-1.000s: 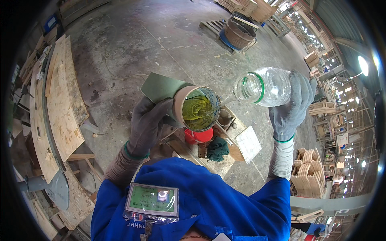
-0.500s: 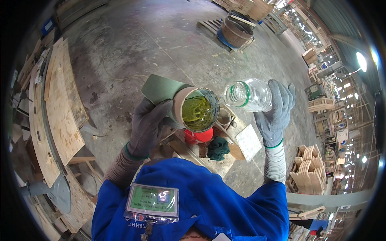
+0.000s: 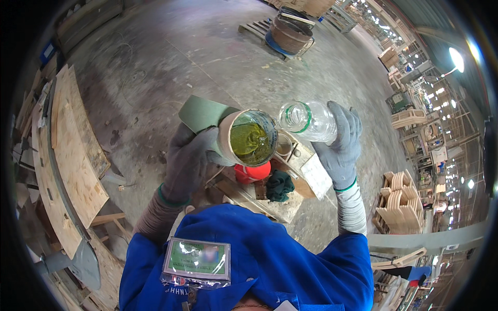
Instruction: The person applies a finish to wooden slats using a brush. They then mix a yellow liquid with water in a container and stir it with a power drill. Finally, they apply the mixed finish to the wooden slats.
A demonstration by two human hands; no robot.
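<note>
My left hand, in a grey glove, is closed around a round cup with a tan outer wall. Yellow-green liquid lies inside the cup, which is tipped so that its opening shows. A flat grey-green piece sticks out beyond the fingers, against the cup. My right hand, gloved too, grips a clear plastic bottle with a green ring at its neck. The bottle lies tilted on its side, its open mouth facing the cup's rim. Whether liquid runs between them I cannot make out.
Below the cup stand a red container, a dark green cloth and a pale board on a low wooden surface. Curved plywood panels line the left. Stacked curved wooden parts stand right; a large drum is farther off.
Both hands, with the cup and the bottle, sit slightly farther left in the picture. The background has shifted too. The bottle mouth still faces the cup, and both grips are kept.
</note>
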